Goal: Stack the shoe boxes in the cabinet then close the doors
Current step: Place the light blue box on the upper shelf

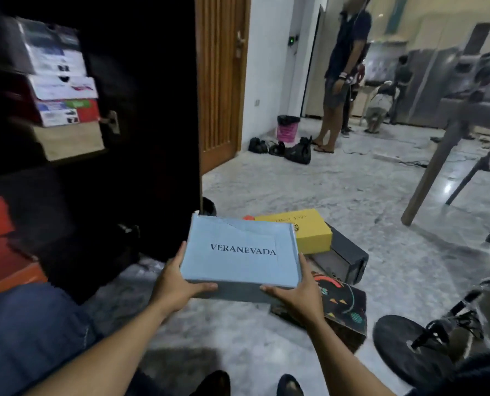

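head view: light blue shoe box (239,250) lettered "veranevada" is held level above the marble floor (323,184), in front of the dark cabinet (152,124) and not inside it. left hand (175,284) grips the box's near left corner, thumb laid along the front wall, fingers up the left side. right hand (293,292) grips the near right corner in the same manner; both hands are clamped on the box. cabinet is open. inside it, upper left, a stack of shoe boxes (64,87) lies with labelled ends facing out; that area is blurred and the count is uncertain. on the floor, beyond and right of the held box: a yellow box (303,227), a dark grey box (346,258) touching it, and a black patterned box (343,304) partly under the right hand. a wooden door (218,81) stands just right of the cabinet. a person (343,67) stands in the background.
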The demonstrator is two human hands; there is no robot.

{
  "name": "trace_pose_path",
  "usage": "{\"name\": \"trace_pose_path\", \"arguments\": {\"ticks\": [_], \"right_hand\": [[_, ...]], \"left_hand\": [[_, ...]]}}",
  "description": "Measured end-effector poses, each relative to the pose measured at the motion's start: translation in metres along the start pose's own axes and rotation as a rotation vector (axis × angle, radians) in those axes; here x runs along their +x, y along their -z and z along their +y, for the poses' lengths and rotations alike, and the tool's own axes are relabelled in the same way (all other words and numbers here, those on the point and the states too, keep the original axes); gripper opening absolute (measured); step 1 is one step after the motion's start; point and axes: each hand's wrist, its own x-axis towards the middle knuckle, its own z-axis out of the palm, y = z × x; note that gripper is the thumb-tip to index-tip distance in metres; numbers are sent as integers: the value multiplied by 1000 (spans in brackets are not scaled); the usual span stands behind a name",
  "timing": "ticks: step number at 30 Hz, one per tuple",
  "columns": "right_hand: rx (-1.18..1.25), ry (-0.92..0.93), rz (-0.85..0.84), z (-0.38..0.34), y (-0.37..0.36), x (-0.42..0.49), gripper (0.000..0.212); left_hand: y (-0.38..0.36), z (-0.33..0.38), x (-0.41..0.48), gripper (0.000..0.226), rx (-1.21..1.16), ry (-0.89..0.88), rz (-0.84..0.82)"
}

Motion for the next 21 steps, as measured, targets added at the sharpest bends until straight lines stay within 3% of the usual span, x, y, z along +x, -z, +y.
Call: {"name": "trace_pose_path", "arguments": {"ticks": [3, 6, 10, 14, 18, 21], "right_hand": [[60, 70, -90, -35, -48, 12, 132], [149, 159, -189, -72, -102, 19, 125], [313, 282, -370, -131, -177, 12, 118], [489, 365, -496, -201, -241, -4, 104], [555, 384, -550, -243, -290, -18, 124], [537, 398, -564, -257, -318, -16, 126]], "left_hand": [[61, 10, -15, 127, 80, 38, 146], [129, 23, -34, 135, 165, 59, 298], [213, 59, -70, 111, 236, -27, 487], [289, 90, -101, 125, 348, 38, 713], [337, 86, -126, 129, 424, 74, 872], [350, 59, -129, 134, 371, 67, 956]]}}
